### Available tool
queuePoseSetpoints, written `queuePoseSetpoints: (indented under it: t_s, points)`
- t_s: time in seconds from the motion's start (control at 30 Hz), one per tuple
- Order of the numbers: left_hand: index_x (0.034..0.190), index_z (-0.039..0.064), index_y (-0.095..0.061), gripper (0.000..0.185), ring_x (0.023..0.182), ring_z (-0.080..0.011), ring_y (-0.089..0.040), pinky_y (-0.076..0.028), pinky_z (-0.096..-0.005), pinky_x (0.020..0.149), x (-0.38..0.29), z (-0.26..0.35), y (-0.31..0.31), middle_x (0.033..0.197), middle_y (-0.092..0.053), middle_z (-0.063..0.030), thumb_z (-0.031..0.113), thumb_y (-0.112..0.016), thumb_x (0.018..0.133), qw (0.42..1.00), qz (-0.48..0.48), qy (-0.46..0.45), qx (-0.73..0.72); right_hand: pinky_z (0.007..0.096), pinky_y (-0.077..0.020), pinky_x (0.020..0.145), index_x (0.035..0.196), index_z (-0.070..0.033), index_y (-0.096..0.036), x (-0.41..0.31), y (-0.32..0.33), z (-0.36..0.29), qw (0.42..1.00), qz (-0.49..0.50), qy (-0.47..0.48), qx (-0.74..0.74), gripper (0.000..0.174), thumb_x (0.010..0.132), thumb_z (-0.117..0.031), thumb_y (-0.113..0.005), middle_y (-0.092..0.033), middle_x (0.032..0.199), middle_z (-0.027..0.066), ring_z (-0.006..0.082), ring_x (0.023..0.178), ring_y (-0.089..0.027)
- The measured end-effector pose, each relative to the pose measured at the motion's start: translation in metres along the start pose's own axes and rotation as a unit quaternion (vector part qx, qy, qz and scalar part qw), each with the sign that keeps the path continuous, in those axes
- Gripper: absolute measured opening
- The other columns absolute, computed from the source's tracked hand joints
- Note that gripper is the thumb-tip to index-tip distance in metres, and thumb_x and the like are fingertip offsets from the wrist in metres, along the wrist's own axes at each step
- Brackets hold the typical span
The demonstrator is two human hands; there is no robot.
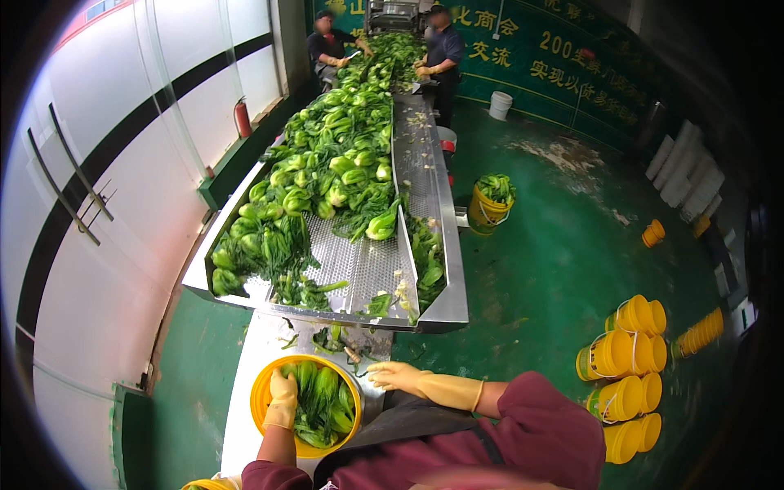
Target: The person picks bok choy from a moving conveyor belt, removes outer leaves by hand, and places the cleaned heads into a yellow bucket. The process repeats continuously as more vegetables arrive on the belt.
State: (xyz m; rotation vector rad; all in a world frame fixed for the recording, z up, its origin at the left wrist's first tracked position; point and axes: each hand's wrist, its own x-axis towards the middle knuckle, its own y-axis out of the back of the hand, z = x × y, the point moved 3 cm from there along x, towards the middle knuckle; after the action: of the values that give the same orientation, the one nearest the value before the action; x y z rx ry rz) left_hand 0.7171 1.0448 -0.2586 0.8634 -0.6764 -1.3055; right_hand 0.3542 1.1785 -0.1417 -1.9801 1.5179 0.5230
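Directly before me a yellow plastic bucket (pixel 256 401) stands on a metal surface (pixel 242 392), with leafy green mustard-type vegetables (pixel 323 398) inside. My left hand (pixel 283 392), in a pale yellow rubber glove, reaches over the bucket's left rim and touches the greens. Its fingertips are partly hidden among them, so a grip cannot be made out. Just right of the bucket is my right hand (pixel 395 376), gloved alike, with fingers extended and nothing in it. Trimmed leaf scraps (pixel 331 340) lie on the surface beyond the bucket.
A long perforated metal worktable (pixel 358 263) bears heaped greens (pixel 331 165). Two people (pixel 327 46) (pixel 438 58) work at its far end. Stacked yellow buckets (pixel 612 355) stand on the right floor, and a filled bucket (pixel 487 214) sits beside the table. Glass doors (pixel 92 245) line the left.
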Motion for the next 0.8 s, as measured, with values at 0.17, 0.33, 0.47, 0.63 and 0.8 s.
queuePoseSetpoints:
  t_s: [0.17,0.33,0.47,0.63,0.8]
  points:
    - [0.148,-0.006,-0.059,0.075,0.138,-0.0492,-0.059,-0.046,-0.0508,0.12,-0.044,0.044,0.024,0.145,-0.064,-0.0329,0.026,-0.089,0.088,0.989,0.102,-0.104,-0.025,0.037,-0.0528,0.116,0.161,-0.002,-0.05,-0.086,0.026,-0.172,0.887,0.097,0.448,-0.045,0.053,0.112,-0.013,-0.066,-0.07,0.141,0.0076,0.0196,0.129,-0.068]
    - [0.166,-0.006,-0.038,0.102,0.166,-0.0499,-0.019,-0.016,-0.0611,0.135,-0.07,0.073,0.002,0.176,-0.031,-0.0298,0.046,-0.085,0.092,0.987,-0.02,-0.123,0.104,0.0399,-0.0522,0.116,0.16,-0.005,-0.053,-0.141,0.135,-0.432,0.664,0.256,0.667,-0.22,0.058,0.109,-0.028,-0.069,-0.065,0.151,0.0146,0.0239,0.134,-0.065]
    - [0.167,-0.008,-0.035,0.101,0.166,-0.0516,-0.015,-0.014,-0.0622,0.135,-0.07,0.081,-0.012,0.178,-0.026,-0.0292,0.047,-0.079,0.096,0.979,-0.062,-0.101,0.167,0.0382,-0.0462,0.121,0.165,-0.005,-0.042,-0.051,0.204,-0.528,0.796,0.187,0.528,-0.231,0.088,0.095,-0.033,-0.087,-0.06,0.152,0.0107,0.0262,0.139,-0.059]
    - [0.167,-0.005,-0.039,0.1,0.165,-0.0505,-0.021,-0.019,-0.0629,0.134,-0.059,0.085,-0.006,0.177,-0.03,-0.0271,0.053,-0.078,0.096,0.969,-0.113,-0.056,0.213,0.0437,-0.0524,0.117,0.146,-0.004,-0.068,0.088,0.179,-0.319,0.791,0.191,0.422,-0.399,0.06,0.099,-0.038,-0.084,-0.062,0.158,0.0167,0.0301,0.137,-0.066]
    - [0.156,-0.003,-0.053,0.08,0.155,-0.0489,-0.041,-0.035,-0.0593,0.127,-0.061,0.075,0.022,0.165,-0.048,-0.0278,0.034,-0.085,0.092,0.992,-0.046,-0.093,0.075,0.0449,-0.0515,0.118,0.154,-0.01,-0.062,0.106,0.12,-0.176,0.847,0.007,0.174,-0.502,0.063,0.098,-0.038,-0.077,-0.067,0.152,0.019,0.0334,0.141,-0.065]
